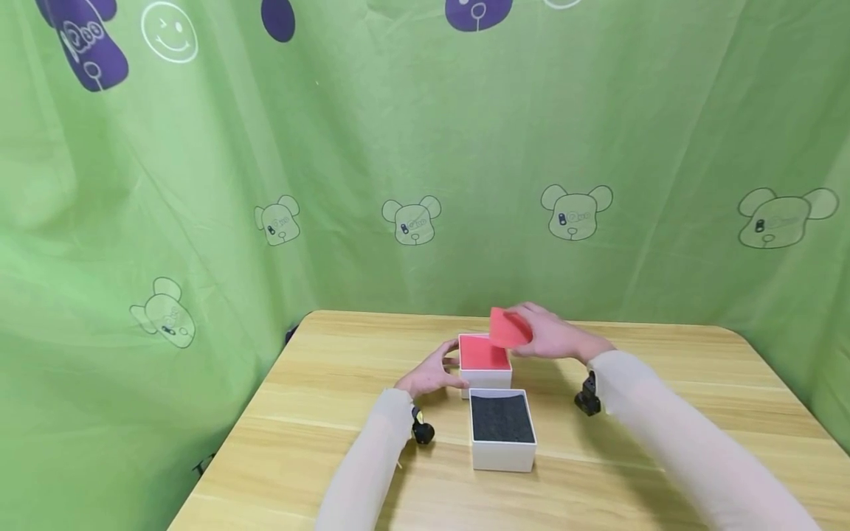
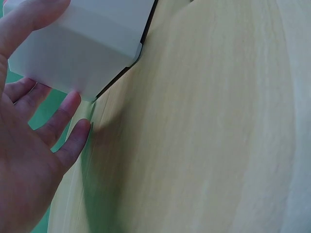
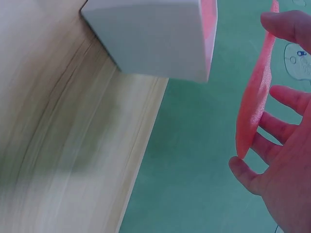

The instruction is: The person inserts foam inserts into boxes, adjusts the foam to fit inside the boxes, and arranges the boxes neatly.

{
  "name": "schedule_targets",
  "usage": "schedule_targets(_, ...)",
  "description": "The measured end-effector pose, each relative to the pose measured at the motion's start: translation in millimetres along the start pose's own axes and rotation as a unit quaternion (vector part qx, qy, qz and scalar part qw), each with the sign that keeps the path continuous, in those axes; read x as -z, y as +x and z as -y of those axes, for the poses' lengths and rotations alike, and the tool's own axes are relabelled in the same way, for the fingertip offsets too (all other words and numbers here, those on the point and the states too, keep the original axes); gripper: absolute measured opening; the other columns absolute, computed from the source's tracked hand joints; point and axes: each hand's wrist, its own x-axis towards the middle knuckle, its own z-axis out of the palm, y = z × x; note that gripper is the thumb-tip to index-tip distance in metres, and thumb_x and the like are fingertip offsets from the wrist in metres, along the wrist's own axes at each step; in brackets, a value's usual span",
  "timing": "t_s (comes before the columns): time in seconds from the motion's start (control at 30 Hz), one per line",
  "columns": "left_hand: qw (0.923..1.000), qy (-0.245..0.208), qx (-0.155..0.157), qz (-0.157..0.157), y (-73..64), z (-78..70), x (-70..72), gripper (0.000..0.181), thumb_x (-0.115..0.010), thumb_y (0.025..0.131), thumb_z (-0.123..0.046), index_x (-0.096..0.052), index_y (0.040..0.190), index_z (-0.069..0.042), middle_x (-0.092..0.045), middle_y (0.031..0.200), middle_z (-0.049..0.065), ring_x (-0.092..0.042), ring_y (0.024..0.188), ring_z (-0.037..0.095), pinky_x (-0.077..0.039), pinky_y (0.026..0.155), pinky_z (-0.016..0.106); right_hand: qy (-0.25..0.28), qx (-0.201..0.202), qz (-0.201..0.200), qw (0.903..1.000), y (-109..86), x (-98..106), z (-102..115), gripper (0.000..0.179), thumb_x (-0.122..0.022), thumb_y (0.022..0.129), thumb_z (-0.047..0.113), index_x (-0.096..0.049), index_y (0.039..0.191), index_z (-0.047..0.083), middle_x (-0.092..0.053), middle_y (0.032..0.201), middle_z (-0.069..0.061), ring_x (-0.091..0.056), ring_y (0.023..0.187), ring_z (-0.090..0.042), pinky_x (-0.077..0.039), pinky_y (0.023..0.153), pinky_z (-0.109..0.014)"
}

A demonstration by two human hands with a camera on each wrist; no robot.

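My right hand (image 1: 546, 333) holds a thin red square sheet (image 1: 508, 329) by its edges, raised above the far white box (image 1: 486, 379). In the right wrist view the sheet (image 3: 255, 99) bends slightly between the thumb and fingers, apart from the box (image 3: 155, 41). More red material (image 1: 481, 352) fills that box's top. At the box's left side, my left hand (image 1: 430, 373) holds it, thumb near the front and fingers toward the back. The left wrist view shows the thumb and fingertips against the box's walls (image 2: 87, 48).
A second white box (image 1: 502, 456) with dark grey square material (image 1: 502, 419) inside stands just in front of the far one. Both are on a wooden table (image 1: 319, 413). A green printed curtain (image 1: 491, 133) hangs behind the table.
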Motion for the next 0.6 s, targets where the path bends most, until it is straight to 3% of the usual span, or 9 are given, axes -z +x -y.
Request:
schedule_targets(0.17,1.0,-0.001,0.0,0.004,0.5,-0.1,0.8,0.093,-0.075,0.074,0.004,-0.023,0.149,-0.013,-0.029,0.15,0.006,-0.044,0.125,0.027,-0.047,0.092,0.033,-0.005,0.008,0.011,0.9999,9.4,-1.2,11.3,0.078,-0.077,0.072,0.029,-0.044,0.138,0.006,-0.045,0.133,-0.015,-0.044,0.116,-0.032,-0.038,0.093,-0.057)
schedule_targets(0.4,0.9999,-0.002,0.001,0.012,0.2,-0.9,1.7,0.092,-0.075,0.076,0.002,-0.022,0.149,-0.015,-0.028,0.15,0.003,-0.044,0.125,0.024,-0.048,0.091,0.033,-0.014,0.022,0.039,0.9989,21.2,-7.9,21.2,0.076,-0.077,0.072,0.028,-0.045,0.138,0.006,-0.045,0.134,-0.015,-0.046,0.113,-0.032,-0.036,0.093,-0.06)
schedule_targets(0.6,0.9999,0.004,0.005,0.015,-0.6,-0.4,1.2,0.092,-0.076,0.076,0.0,-0.022,0.149,-0.017,-0.028,0.151,0.0,-0.046,0.123,0.022,-0.048,0.09,0.031,-0.029,0.026,0.07,0.9968,25.5,-16.1,25.3,0.075,-0.075,0.073,0.031,-0.045,0.137,0.006,-0.044,0.136,-0.015,-0.042,0.12,-0.034,-0.031,0.097,-0.063)
